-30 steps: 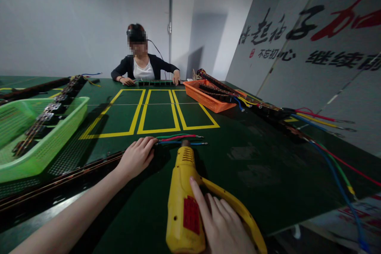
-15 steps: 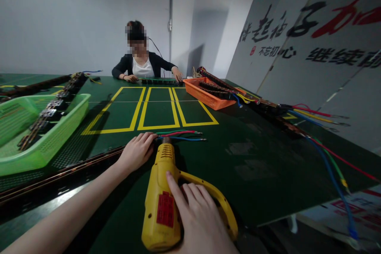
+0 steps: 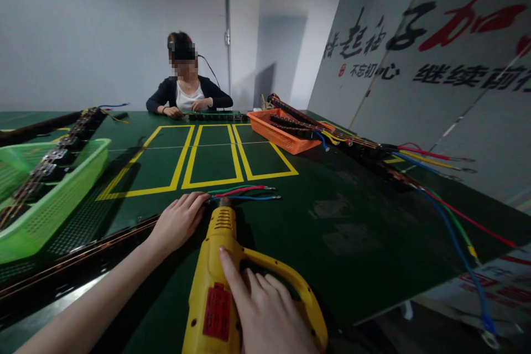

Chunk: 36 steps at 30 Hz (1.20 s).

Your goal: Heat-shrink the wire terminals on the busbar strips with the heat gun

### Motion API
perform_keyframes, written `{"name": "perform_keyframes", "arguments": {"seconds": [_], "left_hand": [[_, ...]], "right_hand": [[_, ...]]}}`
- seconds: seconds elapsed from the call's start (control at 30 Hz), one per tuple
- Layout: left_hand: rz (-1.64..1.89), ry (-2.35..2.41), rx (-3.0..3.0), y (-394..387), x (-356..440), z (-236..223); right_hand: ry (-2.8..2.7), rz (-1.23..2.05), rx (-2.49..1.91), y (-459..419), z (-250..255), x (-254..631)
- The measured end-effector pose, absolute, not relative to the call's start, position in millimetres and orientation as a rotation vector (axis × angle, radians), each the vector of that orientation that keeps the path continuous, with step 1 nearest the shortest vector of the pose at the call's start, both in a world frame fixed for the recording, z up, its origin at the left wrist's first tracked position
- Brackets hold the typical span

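My right hand [image 3: 271, 310] is closed around the handle of a yellow heat gun [image 3: 219, 271], its index finger laid along the body. The gun's metal nozzle [image 3: 224, 202] points at a bundle of green, red and blue wires [image 3: 249, 193] with metal lugs on their ends. Just left of the nozzle, my left hand [image 3: 178, 220] grips the base of those wires, where they leave a long dark strip with copper-coloured bars [image 3: 103, 251] on the table. The fingertips of my left hand partly hide the gripped spot.
A green basket [image 3: 89, 177] with a similar strip stands at left. An orange basket [image 3: 286, 138] holds more strips at back right, their lugged wires [image 3: 452, 227] reaching past the table edge. Across the green table [image 3: 282, 243] sits a person [image 3: 188, 88] by another strip.
The view has shifted slightly, so most things sit further left. The person opposite has drawn one hand in from the orange basket towards the chest. My hands keep their grips.
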<state>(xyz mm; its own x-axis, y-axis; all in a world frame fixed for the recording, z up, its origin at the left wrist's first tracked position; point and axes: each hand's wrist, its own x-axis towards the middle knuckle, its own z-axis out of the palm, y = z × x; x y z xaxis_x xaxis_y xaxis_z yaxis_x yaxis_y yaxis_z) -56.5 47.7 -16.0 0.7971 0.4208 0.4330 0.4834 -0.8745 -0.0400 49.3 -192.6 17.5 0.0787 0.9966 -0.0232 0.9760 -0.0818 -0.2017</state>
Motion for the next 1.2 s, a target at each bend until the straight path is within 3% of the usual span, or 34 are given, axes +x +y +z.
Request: {"name": "perform_keyframes", "arguments": {"seconds": [0.13,0.47,1.0,1.2], "left_hand": [[-0.608,-0.706,-2.844,49.1,-57.9,-16.6],[-0.569,-0.701,-2.867,49.8,-58.9,-15.2],[-0.617,-0.717,-2.865,46.2,-57.3,-14.3],[-0.738,-0.689,-2.871,46.5,-55.7,-13.7]], "right_hand": [[-2.052,0.228,-2.264,-195.7,19.8,58.5],[-1.643,0.657,-2.355,-227.1,33.4,99.9],[-1.471,0.418,-2.497,-227.4,24.3,90.3],[-1.585,0.527,-2.354,-215.5,27.2,81.2]]}}
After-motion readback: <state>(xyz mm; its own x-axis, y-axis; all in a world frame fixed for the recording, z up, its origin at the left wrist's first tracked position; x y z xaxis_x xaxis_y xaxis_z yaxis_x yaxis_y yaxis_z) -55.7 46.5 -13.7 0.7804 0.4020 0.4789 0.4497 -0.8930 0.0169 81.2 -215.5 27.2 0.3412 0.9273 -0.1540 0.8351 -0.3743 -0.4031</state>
